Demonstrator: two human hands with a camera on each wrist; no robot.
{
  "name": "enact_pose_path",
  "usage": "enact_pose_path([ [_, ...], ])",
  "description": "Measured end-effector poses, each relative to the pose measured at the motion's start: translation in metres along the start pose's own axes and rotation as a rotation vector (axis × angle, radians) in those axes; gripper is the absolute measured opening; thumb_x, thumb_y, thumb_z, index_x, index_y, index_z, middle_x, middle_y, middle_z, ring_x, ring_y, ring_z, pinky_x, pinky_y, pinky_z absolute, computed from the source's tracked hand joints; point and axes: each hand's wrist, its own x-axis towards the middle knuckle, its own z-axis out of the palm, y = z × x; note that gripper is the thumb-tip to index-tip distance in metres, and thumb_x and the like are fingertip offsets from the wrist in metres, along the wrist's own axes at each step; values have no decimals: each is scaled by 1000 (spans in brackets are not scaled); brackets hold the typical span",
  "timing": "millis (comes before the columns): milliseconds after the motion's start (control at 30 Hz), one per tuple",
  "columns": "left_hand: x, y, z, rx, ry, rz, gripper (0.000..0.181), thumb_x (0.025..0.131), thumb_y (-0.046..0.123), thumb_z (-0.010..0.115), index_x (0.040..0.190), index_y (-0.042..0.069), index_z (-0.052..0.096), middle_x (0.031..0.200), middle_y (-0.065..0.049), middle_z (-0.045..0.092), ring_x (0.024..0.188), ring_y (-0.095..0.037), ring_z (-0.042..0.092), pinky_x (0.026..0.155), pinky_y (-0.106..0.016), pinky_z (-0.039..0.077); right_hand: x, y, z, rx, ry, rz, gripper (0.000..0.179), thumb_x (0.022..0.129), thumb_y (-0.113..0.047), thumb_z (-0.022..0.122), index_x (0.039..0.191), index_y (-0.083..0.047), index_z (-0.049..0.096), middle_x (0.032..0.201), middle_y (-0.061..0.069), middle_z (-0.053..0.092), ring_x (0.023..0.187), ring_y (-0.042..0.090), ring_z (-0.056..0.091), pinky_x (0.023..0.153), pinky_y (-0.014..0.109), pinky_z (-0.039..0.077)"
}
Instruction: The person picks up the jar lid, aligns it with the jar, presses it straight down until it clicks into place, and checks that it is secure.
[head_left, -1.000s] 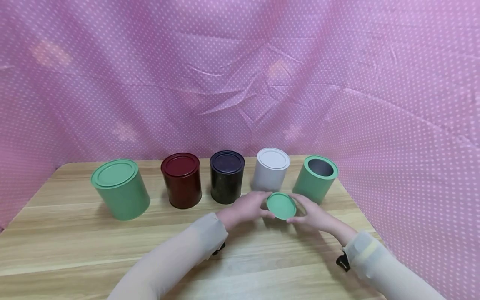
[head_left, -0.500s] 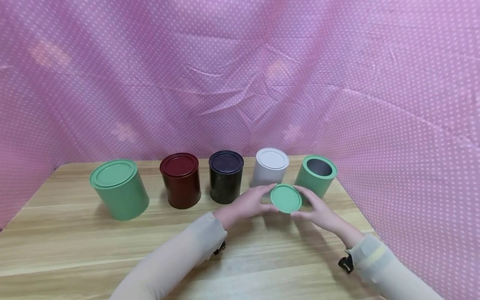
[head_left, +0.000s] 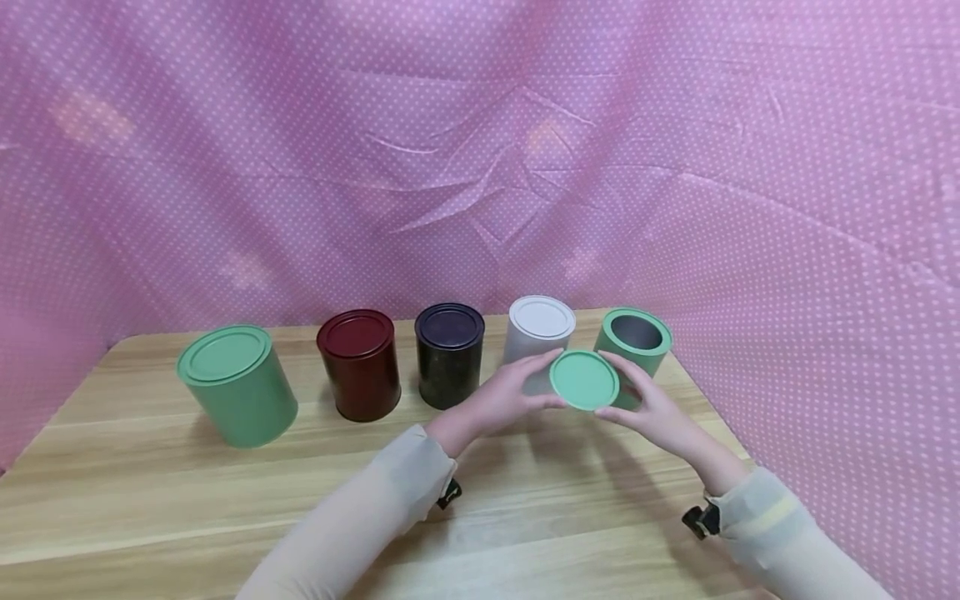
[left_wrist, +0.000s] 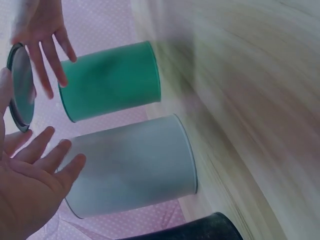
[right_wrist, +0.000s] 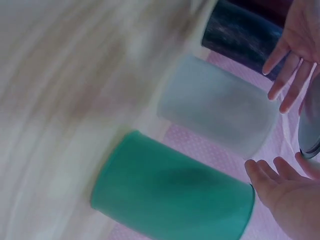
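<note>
A round green lid (head_left: 585, 380) is held in the air between both hands. My left hand (head_left: 498, 404) grips its left edge with thumb and index finger, and my right hand (head_left: 662, 418) grips the right edge the same way. In the left wrist view the lid (left_wrist: 22, 87) appears nearly edge-on, its grey underside showing, and the other fingers of both hands are spread. Just beyond the right hand stands a topless green can (head_left: 649, 362), dark inside, partly covered by fingers. A white can (head_left: 542, 321) with its lid on stands behind the left hand.
Left of the white can stand a lidded black can (head_left: 450, 362), a lidded dark red can (head_left: 363, 371) and a larger lidded green can (head_left: 243, 392). All are on a wooden table (head_left: 225, 517). Pink dotted cloth (head_left: 480, 192) hangs behind and at the sides.
Both hands have carried the green lid up, away from the body and slightly right, closer to the topless green can. The cans have stayed in place.
</note>
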Motion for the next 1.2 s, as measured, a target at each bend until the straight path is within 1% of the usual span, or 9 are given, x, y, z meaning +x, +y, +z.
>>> enact_pose_path([
  [67,2,2,2,-28,13,16,78,84,36,74,151,18,36,152,1,42,141,-15,37,117,-39,30,-2,-2,-4,10,6,-10,75,85,-6,72,147,2,31,146,26,38,137,28,37,112,48,33],
  [200,6,6,4,-87,36,40,77,84,32,75,150,22,37,152,2,42,141,-15,36,117,-38,30,-4,-5,-12,47,12,-41,76,85,-2,70,148,5,27,149,27,32,132,-8,32,110,11,29],
  [300,9,11,5,-136,49,44,76,84,29,75,150,23,37,153,2,40,141,-16,36,116,-38,30,-3,-7,-17,82,12,-70,77,85,1,69,148,5,25,150,30,28,129,-17,29,104,0,23],
  [533,15,18,5,-175,71,57,76,85,27,75,150,21,37,155,-2,37,142,-20,34,116,-39,30,-1,-16,-28,63,38,-96,79,84,2,70,151,-3,28,152,28,26,132,-13,29,106,2,23],
  [667,18,21,6,-199,89,71,75,85,25,75,150,21,37,156,-4,35,143,-21,33,116,-37,32,0,-19,-33,69,36,-87,81,85,3,69,152,-8,27,154,22,24,136,-9,23,118,26,21],
  [767,21,22,7,-198,103,85,75,85,25,74,150,23,37,156,-6,35,144,-22,32,116,-38,32,2,-19,-37,80,41,-104,81,84,5,68,152,-7,26,156,22,22,139,-5,21,120,32,19],
  [933,28,28,10,-195,109,122,74,87,26,72,151,24,35,155,-5,36,143,-21,33,115,-37,32,1,-18,-46,104,60,-142,79,82,10,67,150,2,26,158,26,14,147,9,16,111,6,18],
  [1067,34,33,14,-214,125,146,72,88,26,70,151,22,35,154,-3,38,142,-19,36,115,-33,34,1,-16,-51,112,89,-158,78,82,13,65,149,3,27,159,24,12,150,26,8,110,4,16],
  [1200,41,33,22,-237,157,148,70,90,26,69,151,22,35,154,-5,38,142,-21,34,114,-34,34,3,-14,-55,124,114,-162,77,82,14,64,149,1,29,160,23,12,150,25,7,111,5,16],
])
